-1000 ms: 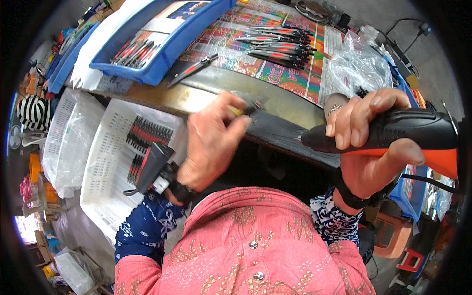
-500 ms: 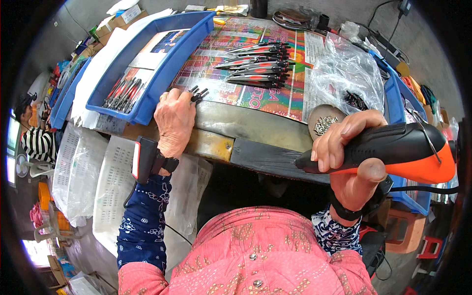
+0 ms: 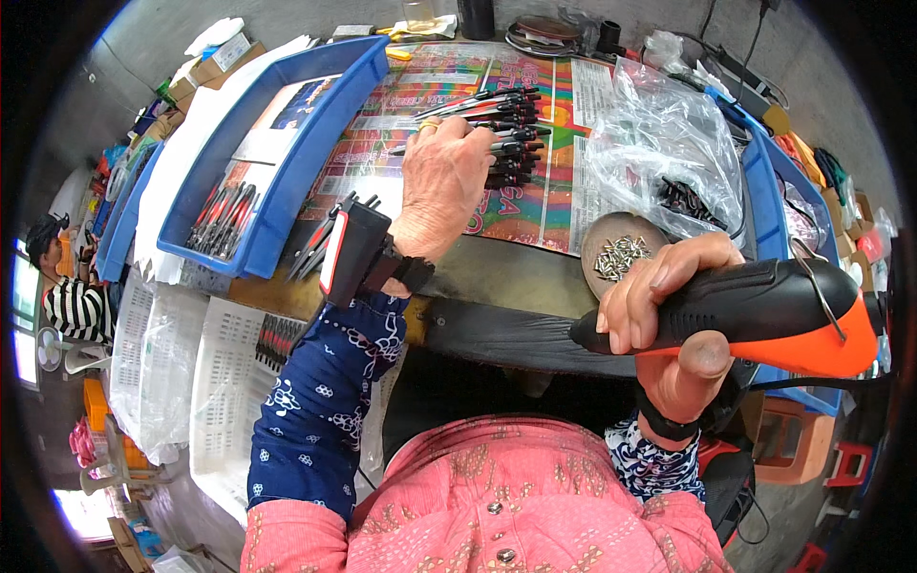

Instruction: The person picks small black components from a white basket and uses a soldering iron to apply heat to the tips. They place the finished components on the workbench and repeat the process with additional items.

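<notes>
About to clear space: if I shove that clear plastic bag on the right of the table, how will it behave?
The clear plastic bag looks crumpled and thin, so it would probably fold and crinkle rather than slide as one piece. The dark parts pooled low inside likely anchor that corner, and its glossy film may be slippery to grip.

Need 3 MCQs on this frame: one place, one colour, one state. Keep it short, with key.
1. Where does the left hand rest?
A. on the row of black tools on the colourful mat
B. inside the blue tray
C. on the plastic bag

2. What colours is the power tool?
A. yellow and grey
B. black and orange
C. all white

3. What state is the right hand in?
A. open, empty
B. shut on the power tool
C. out of view

Key: 1 A, its fingers lie over the row; 2 B, black body, orange underside; 3 B, fingers and thumb wrap it.
</notes>
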Demonstrator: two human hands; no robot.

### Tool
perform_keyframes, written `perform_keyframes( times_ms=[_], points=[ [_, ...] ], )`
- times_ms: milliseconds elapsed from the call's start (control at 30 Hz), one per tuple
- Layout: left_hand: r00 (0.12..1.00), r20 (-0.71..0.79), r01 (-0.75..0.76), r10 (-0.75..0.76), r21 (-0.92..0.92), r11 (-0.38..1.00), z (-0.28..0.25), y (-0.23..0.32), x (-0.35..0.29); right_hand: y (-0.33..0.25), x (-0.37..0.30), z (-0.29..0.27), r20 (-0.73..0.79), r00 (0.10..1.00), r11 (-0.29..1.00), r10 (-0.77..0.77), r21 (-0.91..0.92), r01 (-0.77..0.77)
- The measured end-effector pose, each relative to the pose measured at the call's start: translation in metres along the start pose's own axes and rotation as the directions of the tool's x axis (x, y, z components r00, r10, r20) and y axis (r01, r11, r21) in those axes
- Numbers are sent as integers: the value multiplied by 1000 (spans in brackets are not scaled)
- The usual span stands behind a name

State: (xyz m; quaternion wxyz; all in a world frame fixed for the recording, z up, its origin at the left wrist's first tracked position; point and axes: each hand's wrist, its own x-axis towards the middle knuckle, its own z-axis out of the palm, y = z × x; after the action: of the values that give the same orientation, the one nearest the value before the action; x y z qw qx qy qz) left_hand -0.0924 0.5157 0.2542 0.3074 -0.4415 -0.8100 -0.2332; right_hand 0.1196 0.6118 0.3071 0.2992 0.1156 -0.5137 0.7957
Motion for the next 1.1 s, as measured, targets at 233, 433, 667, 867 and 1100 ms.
perform_keyframes(
  times_ms=[233,433,667,867,1100],
  points=[
    [1000,-3,-25,25,-44,999,22,-1,4,-1,2,-4,-22,1000,976,21,-215,-25],
    [995,-54,-85,86,27,996,27,-4,3,-1,1,-4,-9,1000,979,17,-201,-18],
    [952,-291,-154,94,-191,969,-11,10,-1,-5,-4,1,63,998,964,19,-267,-2],
    [929,212,370,-304,-596,713,-80,50,-60,-8,-9,12,105,994,951,17,-309,17],
    [568,745,769,-350,-632,-99,-123,78,-123,-5,-13,27,108,994,933,25,-360,15]
  ],
)
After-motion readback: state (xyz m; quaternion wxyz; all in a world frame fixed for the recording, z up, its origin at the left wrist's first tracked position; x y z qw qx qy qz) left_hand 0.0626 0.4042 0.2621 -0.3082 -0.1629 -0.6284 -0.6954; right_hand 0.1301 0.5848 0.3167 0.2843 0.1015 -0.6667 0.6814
